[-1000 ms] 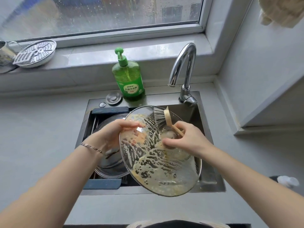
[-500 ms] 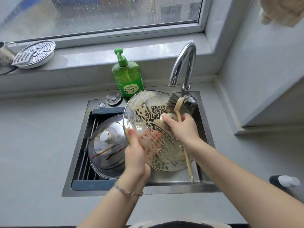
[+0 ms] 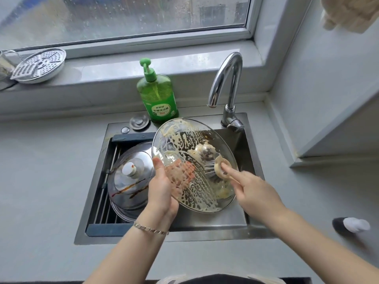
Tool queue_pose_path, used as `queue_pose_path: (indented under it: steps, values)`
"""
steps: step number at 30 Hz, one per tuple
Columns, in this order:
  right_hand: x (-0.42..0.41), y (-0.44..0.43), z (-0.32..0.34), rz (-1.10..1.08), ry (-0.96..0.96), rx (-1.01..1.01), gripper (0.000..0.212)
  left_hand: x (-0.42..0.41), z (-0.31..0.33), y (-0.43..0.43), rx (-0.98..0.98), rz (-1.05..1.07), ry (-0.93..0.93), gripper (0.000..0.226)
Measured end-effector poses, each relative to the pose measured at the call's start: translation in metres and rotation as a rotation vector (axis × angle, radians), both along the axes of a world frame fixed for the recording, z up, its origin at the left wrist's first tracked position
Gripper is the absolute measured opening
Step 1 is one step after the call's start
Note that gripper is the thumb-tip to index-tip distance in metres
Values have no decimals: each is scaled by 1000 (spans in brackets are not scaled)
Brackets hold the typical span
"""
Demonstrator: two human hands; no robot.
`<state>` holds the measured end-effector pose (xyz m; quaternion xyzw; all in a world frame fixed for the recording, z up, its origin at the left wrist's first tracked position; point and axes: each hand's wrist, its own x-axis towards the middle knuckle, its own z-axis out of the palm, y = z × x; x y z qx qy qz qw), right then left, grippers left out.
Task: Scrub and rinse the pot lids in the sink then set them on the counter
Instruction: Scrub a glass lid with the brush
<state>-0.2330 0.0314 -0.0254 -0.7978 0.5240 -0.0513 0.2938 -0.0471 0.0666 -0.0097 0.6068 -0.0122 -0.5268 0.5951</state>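
Observation:
A glass pot lid (image 3: 184,140), smeared with yellowish suds, is held tilted over the steel sink (image 3: 242,220). My left hand (image 3: 162,193) grips its near-left rim, thumb on top and fingers showing through the glass. My right hand (image 3: 254,193) holds a scrub brush (image 3: 217,168), forefinger stretched along its pale head, bristles against the lid beside its knob. A steel lid (image 3: 131,177) with a white knob and dark streaks lies on the rack in the sink's left half.
A green dish soap bottle (image 3: 156,95) stands behind the sink, next to a drain plug (image 3: 139,121). The faucet (image 3: 227,87) arches over the back right. A perforated steamer tray (image 3: 39,65) sits on the windowsill. Grey counter (image 3: 45,171) surrounds the sink.
The brush moved down from the lid's upper edge to beside its knob. My left hand stays on the near-left rim, and the lid has tipped slightly lower.

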Motion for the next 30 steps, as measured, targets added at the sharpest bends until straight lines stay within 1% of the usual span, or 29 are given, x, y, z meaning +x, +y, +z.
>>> queue_pose_path:
  steps: [2,5,8,9,10,11,12,14,15,18,19,20,22,23,24,25,26,28,29,30]
  values:
    - [5,-5,-7,-67,-139,-5,45,0,2,1,5,-18,-29,71]
    - [14,-7,-5,-135,-262,-76,38,0,3,3,-15,-10,-15,71]
    - [30,11,6,29,-339,-198,34,-1,4,4,-22,-8,-35,76]
    - [32,15,4,86,-333,-247,34,0,4,4,-24,-8,-34,75]
    - [29,13,2,100,-313,-262,32,2,5,4,-15,-1,-26,73]
    - [25,4,-1,44,-298,-231,29,5,5,5,-4,11,-14,70]
    - [19,-6,-2,-61,-306,-153,27,7,5,6,-1,22,0,68]
    - [10,-21,-6,-235,-366,-54,25,10,5,8,-8,30,15,67]
    - [12,-20,-6,-230,-361,-60,24,9,5,7,-13,28,7,66]
    - [23,9,-1,23,-329,-173,23,9,8,5,-16,36,0,66]
    - [21,12,-3,63,-315,-194,24,10,8,5,-12,40,16,66]
    - [17,7,-4,33,-296,-170,24,11,9,5,-13,39,28,64]
    - [5,-14,-9,-130,-296,-79,24,11,10,5,-34,43,45,58]
    - [3,-19,-13,-182,-293,-71,23,11,10,4,-45,52,50,55]
    - [6,-15,-13,-173,-287,-95,21,10,11,3,-52,57,47,53]
    - [12,-5,-10,-117,-291,-163,19,11,12,1,-52,61,40,53]
    - [19,9,-6,-34,-302,-225,18,12,13,-1,-47,69,38,53]
    - [19,29,-5,108,-300,-286,23,15,12,-3,-46,89,50,54]
    - [15,25,-7,99,-295,-264,22,17,12,-3,-49,100,55,53]
    - [8,14,-10,18,-296,-233,19,18,13,-2,-55,111,59,51]
